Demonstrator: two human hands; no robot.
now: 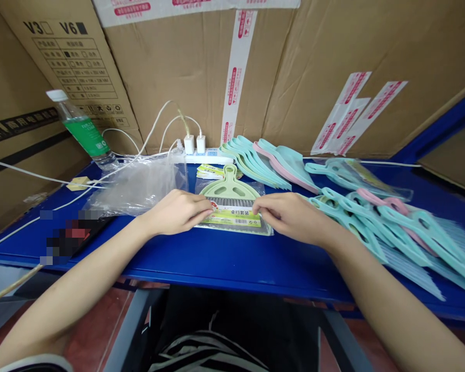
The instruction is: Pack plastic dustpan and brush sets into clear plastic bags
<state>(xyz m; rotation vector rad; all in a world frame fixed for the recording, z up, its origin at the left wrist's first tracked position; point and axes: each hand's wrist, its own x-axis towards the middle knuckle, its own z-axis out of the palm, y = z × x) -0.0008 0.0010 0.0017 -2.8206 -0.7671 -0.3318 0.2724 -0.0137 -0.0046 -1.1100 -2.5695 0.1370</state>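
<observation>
Both hands are at work on one item at the table's front edge: a pale green plastic dustpan-and-brush set (232,194) sealed or sleeved in a clear plastic bag, with a yellow-green printed card (232,218) across its bristles. The left hand (174,212) and right hand (294,219) lie flat over its 2 sides, fingers curled inward and fingertips meeting the film near the card. The hands are nearly closed, but from this view I cannot tell whether they are pinching the film or only resting on it. Beside the item, a crumpled clear plastic sheet (139,186) lies to the left, and a fanned stack of mint and pink plastic dustpans (259,163) sits behind. A heap of mint plastic brushes (387,227) spreads to the right. The glossy blue table (178,263) carries a white power strip (209,157) with 2 white chargers (194,144), and a green-labelled water bottle (83,129) stands against the brown cardboard carton wall (178,67).
</observation>
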